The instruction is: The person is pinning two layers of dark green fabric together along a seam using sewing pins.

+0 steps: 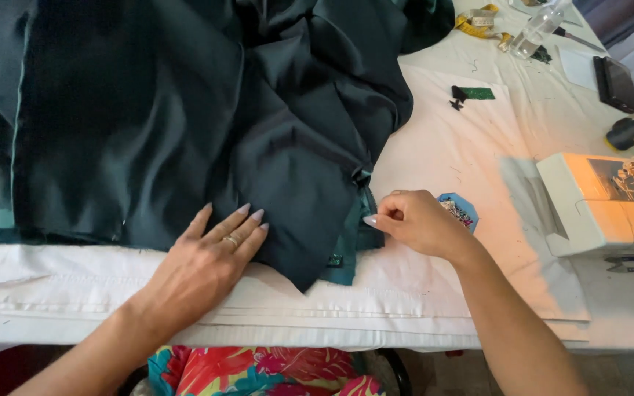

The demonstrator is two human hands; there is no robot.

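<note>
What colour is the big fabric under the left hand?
The smooth draped fabric under the flat left hand is dark green, seen in the head view.

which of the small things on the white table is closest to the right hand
The blue pin holder, just behind the right hand; the green scrap and tape measure lie much farther back.

The left hand [210, 253] is laid flat, palm down, with the fingers spread and stretched forward; a ring is worn on one finger. The right hand [414, 222] is curled loosely, thumb and forefinger pinched together and pointed leftward. Both forearms are extended upward from the lower edge, bare.
</note>
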